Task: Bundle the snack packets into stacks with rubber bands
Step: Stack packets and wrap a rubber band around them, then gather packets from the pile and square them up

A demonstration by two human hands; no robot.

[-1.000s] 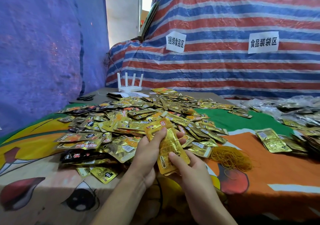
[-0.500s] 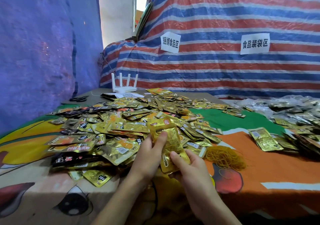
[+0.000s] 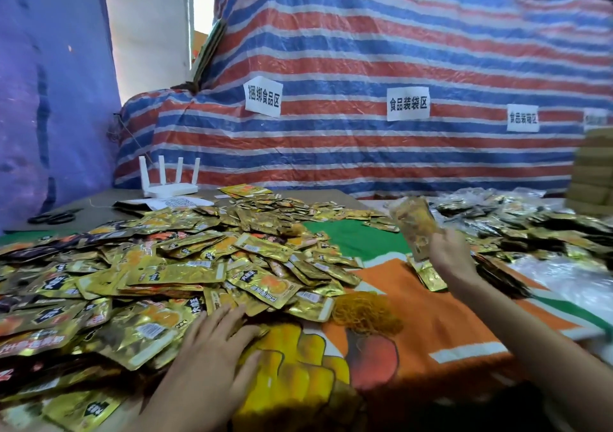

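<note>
Loose snack packets (image 3: 185, 265) heaped over the left half of the table, on a printed cloth (image 3: 431, 325); more piled at the far right. Right hand (image 3: 448, 256) curled round a small stack (image 3: 414, 229) of them, raised above the cloth; too blurred to tell whether banded. Left hand (image 3: 212, 345) flat, fingers straight, resting on the near edge of the heap, gripping nothing. Tangle of rubber bands (image 3: 365, 312) just beside the heap, between the two hands.

Probably light, thin, soft foil pouches, glossy and so likely to slide off one another. Best squared up first, then pinched across the flat faces near the middle, not by a sealed edge.

On the striped tarp (image 3: 365, 49), white paper signs: left sign (image 3: 263, 99) reading 捆绑食品区, middle sign (image 3: 408, 103) reading 食品装袋区; a third too blurred to read. Bold Chinese print on the packets, brand not legible.
</note>
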